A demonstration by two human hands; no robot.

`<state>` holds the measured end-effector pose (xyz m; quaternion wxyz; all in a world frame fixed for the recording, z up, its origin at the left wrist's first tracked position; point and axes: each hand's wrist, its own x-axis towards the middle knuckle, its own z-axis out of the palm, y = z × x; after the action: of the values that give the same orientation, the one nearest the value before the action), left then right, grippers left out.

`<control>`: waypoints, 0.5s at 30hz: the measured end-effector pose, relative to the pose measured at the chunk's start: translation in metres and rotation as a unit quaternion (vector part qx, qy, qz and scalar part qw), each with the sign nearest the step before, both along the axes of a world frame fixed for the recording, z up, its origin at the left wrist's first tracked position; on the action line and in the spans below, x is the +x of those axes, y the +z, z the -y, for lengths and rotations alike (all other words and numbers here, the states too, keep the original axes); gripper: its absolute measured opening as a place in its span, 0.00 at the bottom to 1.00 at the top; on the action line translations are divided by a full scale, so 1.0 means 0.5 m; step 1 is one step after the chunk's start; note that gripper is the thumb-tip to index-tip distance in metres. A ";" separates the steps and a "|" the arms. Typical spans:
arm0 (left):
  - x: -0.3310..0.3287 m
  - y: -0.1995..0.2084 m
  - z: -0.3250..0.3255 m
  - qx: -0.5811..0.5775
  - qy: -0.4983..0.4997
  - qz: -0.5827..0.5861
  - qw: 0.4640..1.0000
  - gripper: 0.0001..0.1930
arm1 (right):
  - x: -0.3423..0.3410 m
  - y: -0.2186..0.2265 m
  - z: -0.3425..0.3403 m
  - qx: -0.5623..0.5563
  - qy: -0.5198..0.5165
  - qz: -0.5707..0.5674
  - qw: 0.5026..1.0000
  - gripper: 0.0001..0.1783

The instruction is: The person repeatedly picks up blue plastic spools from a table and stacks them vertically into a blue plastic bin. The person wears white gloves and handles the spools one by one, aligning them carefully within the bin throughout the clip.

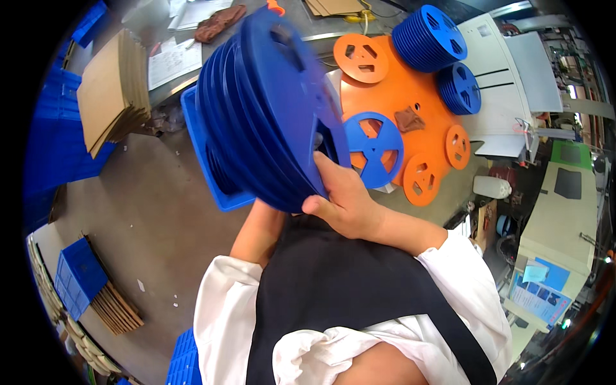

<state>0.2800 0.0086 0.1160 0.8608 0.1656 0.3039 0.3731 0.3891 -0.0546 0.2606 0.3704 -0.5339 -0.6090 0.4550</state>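
Note:
A stack of blue plastic reels (273, 109) is tilted in front of my body, its top reel showing cut-out windows. My right hand (346, 197) grips the stack's near right edge, fingers in one window and thumb on the rim. My left forearm (258, 234) passes under the stack, which hides that hand's fingers. Beneath and behind the stack stands a blue bin (232, 203) with more blue reels inside. To the right, a single blue reel (372, 151) lies on an orange round table (385, 83).
Orange discs (361, 58) and a brown cloth (409, 119) lie on the orange table. Two stacks of blue reels (417, 45) (454, 93) stand at its far right. Cardboard sheets (109, 90) and a metal bench (256, 38) are at the far left; a machine (557, 218) stands right.

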 end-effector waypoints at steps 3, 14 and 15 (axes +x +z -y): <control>0.011 0.054 0.003 -0.067 -0.031 0.104 0.992 0.24 | 0.011 -0.019 0.004 0.021 -0.040 -0.043 0.998 0.34; -0.046 0.012 0.028 -0.128 0.016 0.462 0.878 0.37 | 0.305 -0.032 0.058 -0.062 -0.453 -0.266 0.849 0.34; -0.046 0.020 0.025 -0.163 0.023 0.486 0.859 0.38 | 0.325 -0.053 0.070 -0.088 -0.456 -0.254 0.848 0.33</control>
<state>0.2569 -0.0036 0.1259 0.9049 -0.1862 -0.0926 0.3713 0.5516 -0.0896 0.2339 0.6297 -0.6476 -0.1389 0.4060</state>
